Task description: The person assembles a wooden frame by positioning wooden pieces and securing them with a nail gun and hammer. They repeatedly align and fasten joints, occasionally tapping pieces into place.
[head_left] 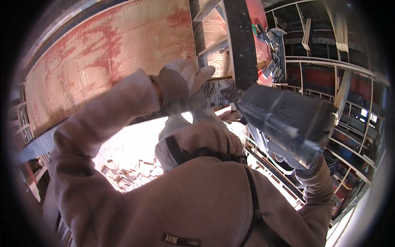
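My left hand [188,79], in a pale knitted glove, lies at the near right edge of a wide wooden panel [103,61] with red stains. Its thumb stands apart from the rest, and nothing shows in its grasp. To the right, my right hand [284,158] is closed around a black, bulky nail gun [288,119]; the tool hides most of the fingers. The nail gun's narrow nose points left, close to a dark frame beam [240,45] and the dark near rail [214,90].
Beyond the panel are wooden frame openings with slanted braces [214,45]. On a red surface [263,49] at the upper right lies a clutter of small dark parts. Racks of thin timber [341,90] fill the right side. Wood offcuts [131,173] litter the bright ground below.
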`<state>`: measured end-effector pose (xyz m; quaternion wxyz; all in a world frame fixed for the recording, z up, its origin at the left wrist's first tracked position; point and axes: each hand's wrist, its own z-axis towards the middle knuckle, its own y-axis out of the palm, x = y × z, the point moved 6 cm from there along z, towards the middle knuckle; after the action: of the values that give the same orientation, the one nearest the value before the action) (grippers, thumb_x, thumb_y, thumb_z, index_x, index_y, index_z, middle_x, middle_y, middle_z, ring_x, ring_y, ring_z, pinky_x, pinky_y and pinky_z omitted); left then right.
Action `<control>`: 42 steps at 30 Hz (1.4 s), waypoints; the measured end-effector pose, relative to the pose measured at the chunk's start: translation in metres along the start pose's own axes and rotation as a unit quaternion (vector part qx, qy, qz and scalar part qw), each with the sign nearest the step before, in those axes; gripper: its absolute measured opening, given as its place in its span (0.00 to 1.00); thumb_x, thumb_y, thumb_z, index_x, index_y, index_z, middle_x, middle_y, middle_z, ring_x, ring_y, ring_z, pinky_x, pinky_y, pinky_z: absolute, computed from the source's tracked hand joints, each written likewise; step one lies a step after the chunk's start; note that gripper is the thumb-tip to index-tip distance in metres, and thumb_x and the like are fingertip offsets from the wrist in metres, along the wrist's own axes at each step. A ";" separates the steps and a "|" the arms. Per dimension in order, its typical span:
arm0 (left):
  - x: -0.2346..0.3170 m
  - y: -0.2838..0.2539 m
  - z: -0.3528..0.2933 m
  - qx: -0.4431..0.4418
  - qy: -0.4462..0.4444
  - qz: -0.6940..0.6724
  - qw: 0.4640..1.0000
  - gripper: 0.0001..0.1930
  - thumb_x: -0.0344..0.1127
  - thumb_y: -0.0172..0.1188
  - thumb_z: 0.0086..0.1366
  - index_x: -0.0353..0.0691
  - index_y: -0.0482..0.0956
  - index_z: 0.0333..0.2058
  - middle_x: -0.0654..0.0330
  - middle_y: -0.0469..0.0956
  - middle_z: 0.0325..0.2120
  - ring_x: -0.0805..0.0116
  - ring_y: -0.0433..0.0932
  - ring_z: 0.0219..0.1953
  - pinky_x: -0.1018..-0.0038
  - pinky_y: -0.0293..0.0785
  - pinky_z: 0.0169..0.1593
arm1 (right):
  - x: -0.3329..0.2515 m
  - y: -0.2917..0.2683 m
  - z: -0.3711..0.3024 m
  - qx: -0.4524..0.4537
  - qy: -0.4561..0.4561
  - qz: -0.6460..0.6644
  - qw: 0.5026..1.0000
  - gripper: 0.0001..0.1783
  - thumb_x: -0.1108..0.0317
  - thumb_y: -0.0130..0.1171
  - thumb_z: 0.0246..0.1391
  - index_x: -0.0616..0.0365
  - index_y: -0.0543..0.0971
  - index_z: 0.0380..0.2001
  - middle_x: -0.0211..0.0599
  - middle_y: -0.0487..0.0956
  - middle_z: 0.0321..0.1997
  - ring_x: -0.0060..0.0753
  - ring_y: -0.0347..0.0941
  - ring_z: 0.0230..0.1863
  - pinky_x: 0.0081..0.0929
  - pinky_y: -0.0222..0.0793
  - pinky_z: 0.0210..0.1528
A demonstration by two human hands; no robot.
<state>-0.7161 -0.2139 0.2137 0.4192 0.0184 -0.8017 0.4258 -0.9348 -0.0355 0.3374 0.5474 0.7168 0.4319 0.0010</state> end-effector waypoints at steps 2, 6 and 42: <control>0.002 0.001 -0.003 -0.029 -0.018 -0.006 0.999 0.37 0.64 0.39 0.77 0.34 0.85 0.36 0.42 0.82 0.27 0.47 0.84 0.38 0.56 0.79 0.45 | -0.001 -0.005 -0.001 0.005 -0.002 0.002 1.000 0.33 0.58 0.59 0.65 0.64 0.65 0.66 0.45 0.72 0.57 0.31 0.73 0.48 0.26 0.72 0.45; 0.004 -0.004 -0.004 -0.065 -0.039 -0.014 0.997 0.38 0.64 0.39 0.77 0.33 0.84 0.31 0.41 0.81 0.26 0.45 0.84 0.36 0.55 0.77 0.46 | -0.008 -0.020 -0.019 0.021 -0.006 -0.018 1.000 0.31 0.60 0.60 0.63 0.65 0.67 0.64 0.44 0.75 0.52 0.30 0.76 0.41 0.27 0.74 0.38; 0.059 0.042 -0.001 0.273 -0.065 0.233 0.931 0.22 0.44 0.48 0.77 0.37 0.79 0.26 0.51 0.78 0.20 0.51 0.79 0.22 0.62 0.72 0.26 | 0.022 -0.291 -0.010 -0.103 0.111 0.188 0.970 0.19 0.76 0.49 0.56 0.70 0.71 0.51 0.25 0.62 0.12 0.24 0.59 0.09 0.25 0.61 0.15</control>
<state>-0.7701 -0.1669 0.2269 0.2339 -0.0269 -0.6619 0.7117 -1.1056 -0.0059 0.1021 0.5568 0.7203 0.3453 0.2278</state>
